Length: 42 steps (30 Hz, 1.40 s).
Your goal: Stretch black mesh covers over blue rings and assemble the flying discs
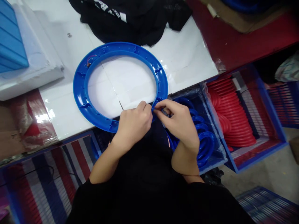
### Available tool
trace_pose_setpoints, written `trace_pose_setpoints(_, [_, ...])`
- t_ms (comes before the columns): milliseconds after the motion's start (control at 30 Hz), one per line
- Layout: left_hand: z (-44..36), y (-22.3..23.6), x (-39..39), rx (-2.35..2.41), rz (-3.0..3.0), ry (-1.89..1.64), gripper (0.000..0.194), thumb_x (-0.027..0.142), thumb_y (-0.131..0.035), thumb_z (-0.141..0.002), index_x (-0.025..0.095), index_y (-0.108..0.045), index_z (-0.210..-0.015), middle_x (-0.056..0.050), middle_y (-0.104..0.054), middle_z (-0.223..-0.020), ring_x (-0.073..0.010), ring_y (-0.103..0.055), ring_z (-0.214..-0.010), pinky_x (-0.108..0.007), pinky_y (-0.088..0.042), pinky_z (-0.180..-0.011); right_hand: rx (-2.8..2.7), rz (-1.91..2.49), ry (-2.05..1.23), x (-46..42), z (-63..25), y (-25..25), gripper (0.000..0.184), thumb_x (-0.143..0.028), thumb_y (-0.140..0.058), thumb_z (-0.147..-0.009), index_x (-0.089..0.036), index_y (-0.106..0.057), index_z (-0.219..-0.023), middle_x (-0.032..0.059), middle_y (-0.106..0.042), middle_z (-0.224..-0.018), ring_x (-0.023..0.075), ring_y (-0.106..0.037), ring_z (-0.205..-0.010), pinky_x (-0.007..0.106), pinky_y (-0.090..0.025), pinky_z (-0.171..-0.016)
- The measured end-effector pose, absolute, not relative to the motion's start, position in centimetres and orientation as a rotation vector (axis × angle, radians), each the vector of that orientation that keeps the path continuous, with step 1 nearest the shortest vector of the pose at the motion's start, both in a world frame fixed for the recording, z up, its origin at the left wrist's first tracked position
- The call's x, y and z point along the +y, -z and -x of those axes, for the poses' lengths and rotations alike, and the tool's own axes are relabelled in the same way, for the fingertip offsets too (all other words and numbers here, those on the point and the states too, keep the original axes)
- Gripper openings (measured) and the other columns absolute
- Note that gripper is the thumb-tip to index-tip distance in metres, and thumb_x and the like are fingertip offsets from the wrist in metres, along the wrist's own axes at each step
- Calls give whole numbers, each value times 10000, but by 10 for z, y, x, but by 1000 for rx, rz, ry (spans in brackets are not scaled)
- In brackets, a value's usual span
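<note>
A blue plastic ring [79, 90] lies with its ribbed hollow side up on the white tabletop, its near edge reaching past the table's front edge. Thin reddish wires [90, 60] and a small part sit in its channel at the far left. My left hand [136, 119] is closed over the ring's near right section, fingers curled and their tips hidden. Just to its right, my right hand [178, 119] pinches thumb and forefinger together at the ring's rim. Whatever lies between those fingertips is too small to make out.
Black cloth [140, 21] lies behind the ring. A white foam box [30, 79] with a blue container [11, 37] stands left. Below the table edge are a crate of blue rings [205, 143], a crate of red rings [235, 112] and a striped-lined crate [56, 174].
</note>
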<state>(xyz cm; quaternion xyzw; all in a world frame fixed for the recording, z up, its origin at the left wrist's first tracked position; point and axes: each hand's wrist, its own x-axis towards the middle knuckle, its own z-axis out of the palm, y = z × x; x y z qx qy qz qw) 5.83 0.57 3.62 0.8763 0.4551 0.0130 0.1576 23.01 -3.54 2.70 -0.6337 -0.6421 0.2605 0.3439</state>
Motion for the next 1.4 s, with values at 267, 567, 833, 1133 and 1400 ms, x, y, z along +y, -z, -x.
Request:
trace_pose_setpoints(267, [-37,-33,15,1245,-2398,-163,229,246,-519,-1022,212,-743,-991,-41,-791,-1039,-211,-713,-791,-342,-327,-575,-1740,1619,-442,-14,-245,-35,115,-143,-719,-939,-256,-715,-915,12,-756,-906,215,-662,-829,379,-532,-808])
trace_pose_setpoints(567, [-33,-31,17,1208,-2372,-154,231,227,-518,-1010,212,-748,-996,-45,-791,-1041,-221,-731,-850,-325,-382,-606,-1723,1655,-380,-15,-231,-18,143,-124,-642,-952,-260,-666,-913,22,-762,-923,235,-684,-898,398,-536,-854])
trace_pose_setpoints(833, [-45,-44,11,1229,-2425,-62,275,274,-499,-1075,194,-728,-1203,-86,-765,-1188,-261,-764,-857,-354,-461,-610,-1570,1752,-533,-18,-220,-25,146,-101,-658,-883,-245,-652,-903,-8,-732,-879,178,-654,-790,331,-514,-779])
trace_pose_setpoints(1133, [-64,-34,7,1354,-2404,-67,255,221,-457,-1081,168,-702,-1123,-106,-750,-1117,-255,-754,-834,-348,-474,-606,-1658,1696,-690,-21,-232,-32,123,-123,-663,-903,-242,-640,-915,-25,-668,-807,155,-581,-700,308,-490,-699])
trace_pose_setpoints(1400, [-49,-27,11,1291,-2362,-199,151,205,-547,-1011,203,-697,-1027,-66,-771,-1095,-232,-739,-882,-326,-422,-629,-1852,1594,-557,-30,-240,-38,154,-103,-600,-1007,-242,-665,-989,33,-735,-969,202,-704,-877,349,-568,-819])
